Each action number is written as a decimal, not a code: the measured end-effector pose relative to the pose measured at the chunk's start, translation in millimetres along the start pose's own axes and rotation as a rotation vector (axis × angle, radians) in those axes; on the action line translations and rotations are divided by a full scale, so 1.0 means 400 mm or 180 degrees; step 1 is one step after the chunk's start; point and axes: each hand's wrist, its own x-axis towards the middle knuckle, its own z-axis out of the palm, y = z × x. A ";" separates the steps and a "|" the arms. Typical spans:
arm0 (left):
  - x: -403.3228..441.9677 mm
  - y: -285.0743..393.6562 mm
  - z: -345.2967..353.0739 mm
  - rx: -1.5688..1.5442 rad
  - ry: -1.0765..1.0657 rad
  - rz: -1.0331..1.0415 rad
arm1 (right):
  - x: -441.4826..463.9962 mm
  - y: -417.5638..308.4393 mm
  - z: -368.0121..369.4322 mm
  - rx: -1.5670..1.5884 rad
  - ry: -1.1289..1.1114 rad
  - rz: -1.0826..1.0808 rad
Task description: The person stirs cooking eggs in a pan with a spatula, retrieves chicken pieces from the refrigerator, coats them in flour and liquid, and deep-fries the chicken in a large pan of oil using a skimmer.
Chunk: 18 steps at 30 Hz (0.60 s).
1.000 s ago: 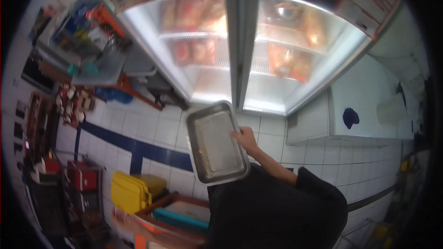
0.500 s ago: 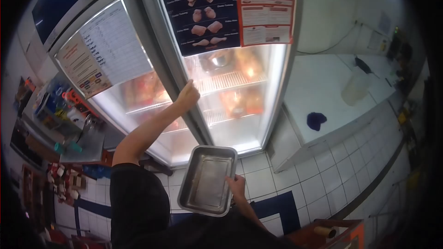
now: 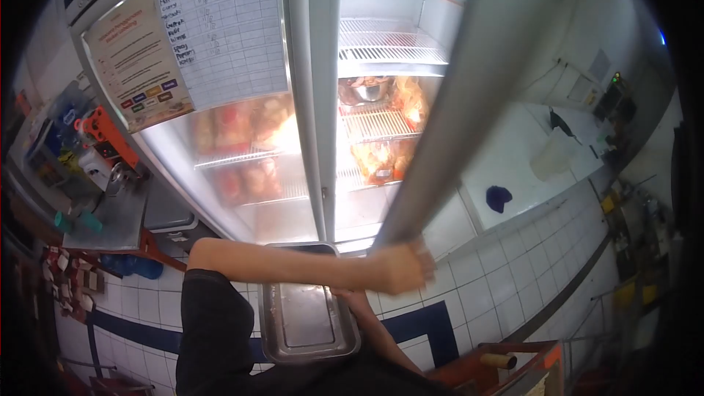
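Note:
My left arm reaches across from the left above a metal tray (image 3: 304, 315), and my left hand (image 3: 402, 268) is at the lower end of the opened right fridge door (image 3: 458, 103). Its fingers are blurred, so their grip is unclear. Below it, my right hand (image 3: 357, 304) holds the tray by its right rim; the forearm hides part of the tray's far end. Inside the open side of the fridge, a metal bowl (image 3: 369, 91) and bagged orange food (image 3: 378, 160) rest on wire shelves.
The left fridge door (image 3: 304, 103) is closed, with papers (image 3: 220, 37) on it. A white counter (image 3: 513, 169) at right bears a dark purple cloth (image 3: 498, 199). At left stands a metal-topped table (image 3: 121, 224). An orange-edged wooden cart (image 3: 543, 370) is at lower right.
The right fridge door has swung open towards the right. My left hand has moved from the door's left edge down and right. The tray remains in my right hand, slightly lower and further left.

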 end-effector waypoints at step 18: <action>0.213 -1.165 0.298 0.0173 0.0191 -0.5144 | 0.284 -0.057 -0.543 0.0364 0.2261 0.0573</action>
